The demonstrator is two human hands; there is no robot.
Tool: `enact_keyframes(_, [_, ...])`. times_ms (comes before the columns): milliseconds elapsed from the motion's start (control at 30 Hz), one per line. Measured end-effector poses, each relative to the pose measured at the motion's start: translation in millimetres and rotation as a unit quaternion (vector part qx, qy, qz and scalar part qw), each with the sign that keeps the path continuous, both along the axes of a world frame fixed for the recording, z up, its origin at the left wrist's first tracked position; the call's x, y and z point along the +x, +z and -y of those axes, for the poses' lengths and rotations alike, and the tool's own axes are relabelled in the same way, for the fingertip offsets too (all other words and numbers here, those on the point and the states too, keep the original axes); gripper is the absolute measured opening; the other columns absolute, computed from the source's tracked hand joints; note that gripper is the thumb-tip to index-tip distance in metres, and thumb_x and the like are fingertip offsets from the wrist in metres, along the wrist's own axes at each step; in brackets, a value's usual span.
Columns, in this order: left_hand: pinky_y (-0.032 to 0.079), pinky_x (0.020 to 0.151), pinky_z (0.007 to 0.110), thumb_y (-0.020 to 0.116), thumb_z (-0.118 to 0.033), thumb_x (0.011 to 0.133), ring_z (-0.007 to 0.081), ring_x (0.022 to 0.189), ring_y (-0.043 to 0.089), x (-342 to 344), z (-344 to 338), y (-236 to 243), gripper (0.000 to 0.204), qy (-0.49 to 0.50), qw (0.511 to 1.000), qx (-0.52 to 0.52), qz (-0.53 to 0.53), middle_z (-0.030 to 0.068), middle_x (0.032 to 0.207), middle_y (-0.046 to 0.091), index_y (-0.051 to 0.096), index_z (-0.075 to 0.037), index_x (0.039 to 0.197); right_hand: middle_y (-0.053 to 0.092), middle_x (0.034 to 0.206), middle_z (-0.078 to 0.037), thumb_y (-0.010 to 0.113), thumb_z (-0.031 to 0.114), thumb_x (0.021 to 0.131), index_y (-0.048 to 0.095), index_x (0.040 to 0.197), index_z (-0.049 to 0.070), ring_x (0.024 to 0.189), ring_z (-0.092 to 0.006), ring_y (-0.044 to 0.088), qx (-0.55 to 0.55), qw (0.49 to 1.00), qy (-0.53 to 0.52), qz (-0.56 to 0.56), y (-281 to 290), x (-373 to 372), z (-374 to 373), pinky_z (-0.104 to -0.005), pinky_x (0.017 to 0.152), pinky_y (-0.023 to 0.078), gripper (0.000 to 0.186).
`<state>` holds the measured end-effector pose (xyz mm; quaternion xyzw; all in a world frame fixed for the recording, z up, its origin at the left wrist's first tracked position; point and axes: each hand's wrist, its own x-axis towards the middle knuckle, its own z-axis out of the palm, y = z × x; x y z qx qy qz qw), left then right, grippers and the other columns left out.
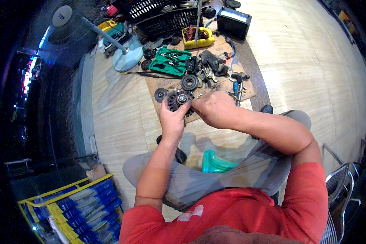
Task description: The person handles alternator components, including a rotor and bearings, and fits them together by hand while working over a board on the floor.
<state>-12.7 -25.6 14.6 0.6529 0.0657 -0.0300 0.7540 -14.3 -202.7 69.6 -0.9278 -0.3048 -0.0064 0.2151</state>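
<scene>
My left hand point(173, 120) is wrapped round a dark toothed rotor point(173, 102) with a shiny bearing point(182, 98) at its centre, held over the near edge of a cardboard sheet point(248, 91). Against the rotor's right side, my right hand point(215, 107) has its fingers curled closed; what they grip is hidden behind the knuckles. Just left of the rotor lies a round grooved pulley point(160, 94). A thick black ring-shaped part point(189, 82) rests beyond it. On the right side of the cardboard are a hammer point(240, 76) and a blue-handled tool point(235, 87).
Farther back lie a green tool case point(168, 62), dark gloves point(214, 63), a yellow cut-open container point(205, 42) and a black battery point(233, 25). Black crates point(166, 26) stand behind. A fan point(128, 55) is at left, a metal chair point(338, 199) at right. A green stool point(215, 163) shows beneath me.
</scene>
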Motion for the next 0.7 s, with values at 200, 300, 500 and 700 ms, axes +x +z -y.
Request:
enact_keyframes(200, [0.049, 0.087, 0.029, 0.078, -0.003, 0.071, 0.0168, 0.099, 0.06, -2.5, -8.0, 5.0, 0.07, -0.063, 0.996, 0.048, -0.035, 0.0112, 0.11, 0.062, 0.043, 0.006, 0.13, 0.063, 0.071, -0.016, 0.064, 0.017, 0.082, 0.06, 0.08, 0.005, 0.069, -0.0375, 0.063, 0.079, 0.996, -0.011, -0.039, -1.6, 14.7, 15.0, -0.0482, 0.06, 0.049, 0.013])
enact_keyframes(300, [0.047, 0.093, 0.031, 0.08, -0.001, 0.064, 0.018, 0.106, 0.058, -0.8, -14.0, 20.3, 0.076, -0.17, 0.978, 0.122, -0.012, 0.0109, 0.115, 0.059, 0.044, 0.004, 0.131, 0.064, 0.075, -0.019, 0.068, 0.018, 0.081, 0.067, 0.087, 0.003, 0.071, -0.0378, 0.061, 0.139, 0.979, 0.015, -0.151, 8.4, 34.8, 40.0, -0.0426, 0.062, 0.048, 0.016])
enact_keyframes(500, [0.046, 0.094, 0.031, 0.08, -0.002, 0.064, 0.018, 0.106, 0.057, -3.6, -19.7, 28.7, 0.076, -0.223, 0.97, 0.095, 0.005, 0.01, 0.115, 0.059, 0.044, 0.003, 0.131, 0.065, 0.078, -0.021, 0.068, 0.023, 0.082, 0.066, 0.086, 0.003, 0.077, -0.0403, 0.063, 0.137, 0.975, 0.049, -0.167, 18.1, 32.7, 38.9, -0.0478, 0.07, 0.05, 0.021])
enact_keyframes(700, [0.051, 0.086, 0.033, 0.068, 0.003, 0.079, 0.0181, 0.097, 0.061, -0.7, -0.9, 9.2, 0.048, -0.019, 0.999, 0.022, 0.021, 0.0099, 0.108, 0.062, 0.047, 0.003, 0.123, 0.063, 0.072, -0.011, 0.059, 0.02, 0.083, 0.058, 0.08, 0.009, 0.069, -0.0334, 0.065, 0.037, 0.999, -0.022, 0.01, -5.3, -1.5, 5.2, -0.0463, 0.057, 0.05, 0.012])
